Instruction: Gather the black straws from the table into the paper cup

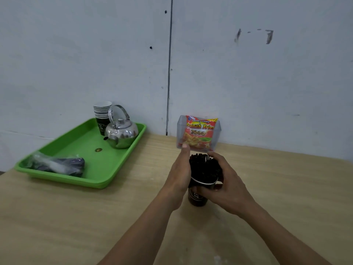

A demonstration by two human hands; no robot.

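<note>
A dark paper cup (196, 197) with a white rim stands upright on the wooden table (76, 217). A thick bunch of black straws (204, 169) sticks up out of it. My left hand (179, 175) presses flat against the left side of the bunch and cup, thumb pointing up. My right hand (225, 184) wraps around the right side of the straws and the cup's rim, fingers curled over the top of the bunch. No loose straws show on the table.
A green tray (57, 178) at the left holds a steel kettle (121, 131), a stack of paper cups (102, 113) and a plastic bag of dark items (57, 164). A clear box with a red snack packet (199, 133) stands just behind the cup, near the wall.
</note>
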